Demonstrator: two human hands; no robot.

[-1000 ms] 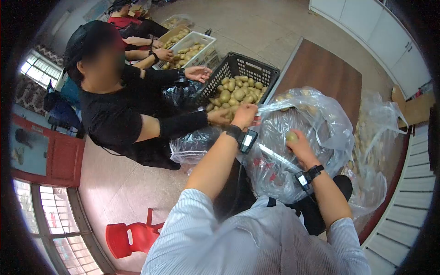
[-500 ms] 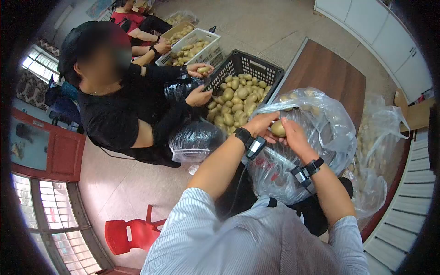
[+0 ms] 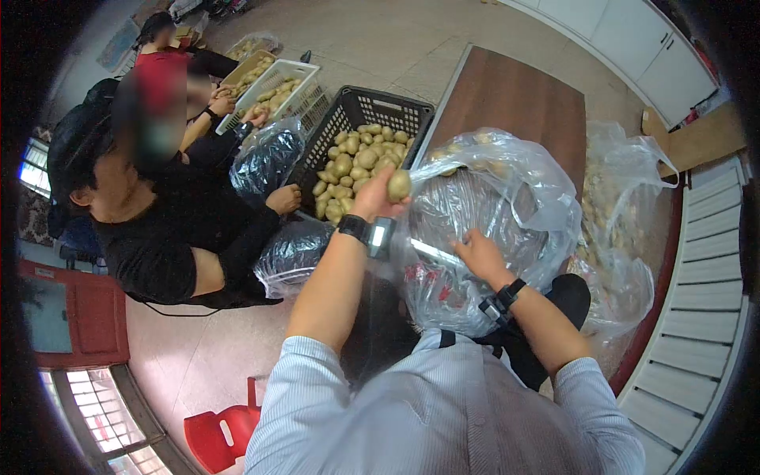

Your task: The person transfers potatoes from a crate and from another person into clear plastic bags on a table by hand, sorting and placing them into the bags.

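My left hand [image 3: 378, 195] is closed on a potato [image 3: 399, 186] at the near right corner of a black crate [image 3: 378, 105] heaped with potatoes. Over the clear plastic bag [image 3: 475, 206] in front of me is my right hand [image 3: 480, 255], its fingers drawn together at the bag's near side. Whether those fingers pinch the film is too small to tell. The bag's mouth is spread wide, with some potatoes showing through its far rim.
A co-worker in black [image 3: 178, 237] sits left of the crate, beside dark plastic bundles [image 3: 294, 252]. Beyond are a white crate [image 3: 305, 75] of potatoes and another person. A brown table [image 3: 514, 103], a filled bag [image 3: 621, 214] and a red chair [image 3: 226, 435] surround me.
The potato has passed from between both hands into my left hand, which moved left toward the crate. My right hand drew back over the bag. The co-worker's hands moved apart.
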